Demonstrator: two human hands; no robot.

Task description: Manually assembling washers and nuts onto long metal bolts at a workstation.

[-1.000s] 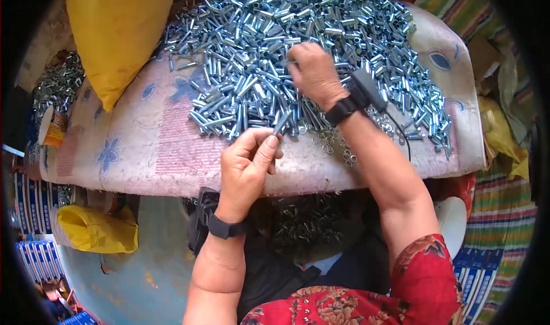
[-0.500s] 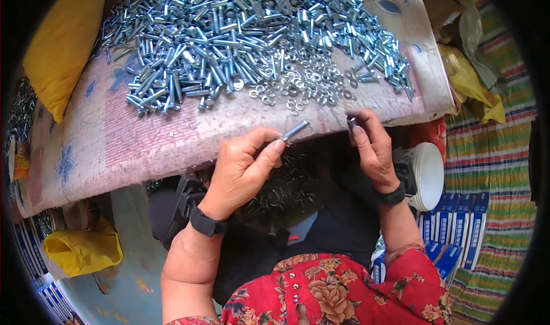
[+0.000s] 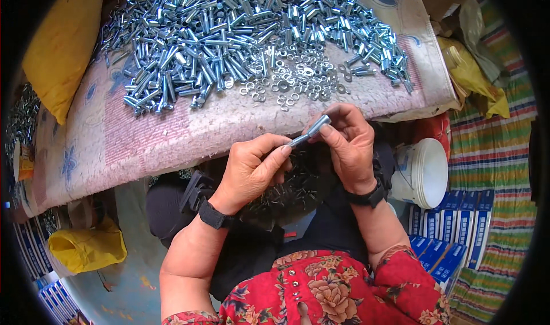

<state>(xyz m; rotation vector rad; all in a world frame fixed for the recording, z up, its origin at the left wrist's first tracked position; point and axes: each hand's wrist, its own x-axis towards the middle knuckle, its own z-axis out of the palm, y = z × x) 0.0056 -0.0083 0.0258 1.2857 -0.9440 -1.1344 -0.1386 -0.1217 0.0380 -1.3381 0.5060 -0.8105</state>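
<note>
My left hand (image 3: 252, 173) pinches a slim metal bolt (image 3: 298, 140) between thumb and forefinger, its far end pointing up and to the right. Fingers and thumb of my right hand (image 3: 350, 150) close on a short shiny metal sleeve (image 3: 319, 125), which is in line with the bolt and meets its far end. How far the bolt sits inside the sleeve is hard to tell. Both hands are just off the near edge of the cloth-covered table (image 3: 217, 121). Beyond them lie a large heap of metal sleeves and bolts (image 3: 212, 44) and a patch of loose washers (image 3: 298, 79).
A yellow sack (image 3: 60, 50) leans at the left of the table. Below it lies an open yellow bag (image 3: 89, 247). On the right stand a white bucket (image 3: 428, 173) and blue-and-white boxes (image 3: 450, 222). More small metal parts (image 3: 289, 193) lie below, between my knees.
My right hand has moved left and brought the sleeve to the bolt's far end. My left hand has shifted slightly right, still holding the bolt. The two parts were apart before.
</note>
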